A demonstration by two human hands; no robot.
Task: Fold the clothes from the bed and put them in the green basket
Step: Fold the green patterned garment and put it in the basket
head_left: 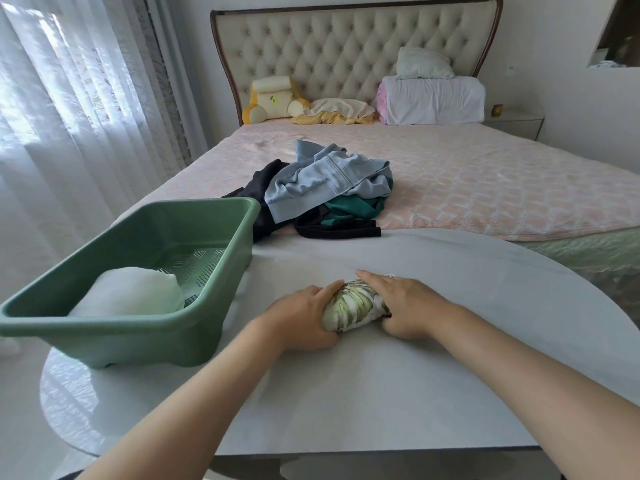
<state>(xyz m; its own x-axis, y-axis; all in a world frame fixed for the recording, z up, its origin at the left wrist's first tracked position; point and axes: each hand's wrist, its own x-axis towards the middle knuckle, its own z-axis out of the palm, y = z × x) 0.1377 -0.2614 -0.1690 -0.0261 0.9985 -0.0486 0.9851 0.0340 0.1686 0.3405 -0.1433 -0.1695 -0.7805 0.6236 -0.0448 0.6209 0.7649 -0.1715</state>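
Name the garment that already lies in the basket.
The white one, inside the green basket. The leaf-print one lies on the table; the others are piled on the bed.

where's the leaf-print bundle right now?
Head view, lower centre: the leaf-print bundle lies on the white table, held between the left hand and right hand, right of the green basket.

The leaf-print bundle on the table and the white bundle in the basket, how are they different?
The leaf-print bundle is green-and-cream patterned; the white bundle is plain. The leaf-print bundle lies on the table, gripped by the left hand and right hand; the white bundle sits untouched in the green basket. Both are compact cloth bundles.
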